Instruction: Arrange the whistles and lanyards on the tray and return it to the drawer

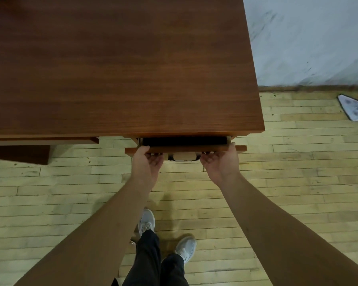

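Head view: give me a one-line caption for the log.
Left hand and right hand grip the front of a slightly open desk drawer, either side of its handle.

desk (120,65): smooth reddish wood | floor (277,182): worn pale wood planks

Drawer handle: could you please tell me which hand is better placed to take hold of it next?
Right, though only slightly. The left hand and right hand both grip the drawer front beside the handle; the right hand reaches almost to the handle's end, while the left stops a little short.
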A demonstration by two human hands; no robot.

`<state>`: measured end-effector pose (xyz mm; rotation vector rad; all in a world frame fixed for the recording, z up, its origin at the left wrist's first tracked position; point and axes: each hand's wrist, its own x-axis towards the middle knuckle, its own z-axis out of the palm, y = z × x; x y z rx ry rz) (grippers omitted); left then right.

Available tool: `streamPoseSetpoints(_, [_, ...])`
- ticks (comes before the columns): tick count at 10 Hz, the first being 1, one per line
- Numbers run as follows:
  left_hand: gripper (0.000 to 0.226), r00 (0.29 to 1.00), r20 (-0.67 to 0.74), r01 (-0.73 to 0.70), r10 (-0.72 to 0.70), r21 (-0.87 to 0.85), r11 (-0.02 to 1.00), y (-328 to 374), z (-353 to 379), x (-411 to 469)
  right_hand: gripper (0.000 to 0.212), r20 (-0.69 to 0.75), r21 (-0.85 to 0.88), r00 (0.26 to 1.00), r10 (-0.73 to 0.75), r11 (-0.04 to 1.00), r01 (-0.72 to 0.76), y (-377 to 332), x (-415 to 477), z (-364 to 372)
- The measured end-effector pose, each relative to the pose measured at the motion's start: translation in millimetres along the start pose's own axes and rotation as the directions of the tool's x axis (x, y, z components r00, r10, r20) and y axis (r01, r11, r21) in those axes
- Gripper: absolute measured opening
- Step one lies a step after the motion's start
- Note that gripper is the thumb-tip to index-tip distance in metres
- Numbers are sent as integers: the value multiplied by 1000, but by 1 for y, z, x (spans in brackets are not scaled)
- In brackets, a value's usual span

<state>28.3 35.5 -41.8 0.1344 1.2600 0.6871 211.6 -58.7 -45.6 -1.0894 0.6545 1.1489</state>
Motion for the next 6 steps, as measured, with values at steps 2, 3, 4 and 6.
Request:
streamPoseSetpoints(2, [24, 998, 28, -51, 48, 130, 990, 18, 18, 16, 71, 44, 89, 999, -26, 996, 22, -6, 10, 25])
streamPoseSetpoints(3, [16, 999, 15, -51, 49, 201, 978, 25, 17, 20, 66, 26, 33, 999, -30, 999, 29, -6, 4, 29])
streamPoseSetpoints(4, [23, 999, -32, -25, 37, 322, 946, 34, 16, 11, 56, -42, -185, 997, -71, 981, 62, -6, -15, 34])
streamPoseSetpoints(6, [23, 998, -38, 6, 41, 801, 598, 68, 28, -30, 29, -5, -876, 966, -257, 467, 120, -25, -98, 59])
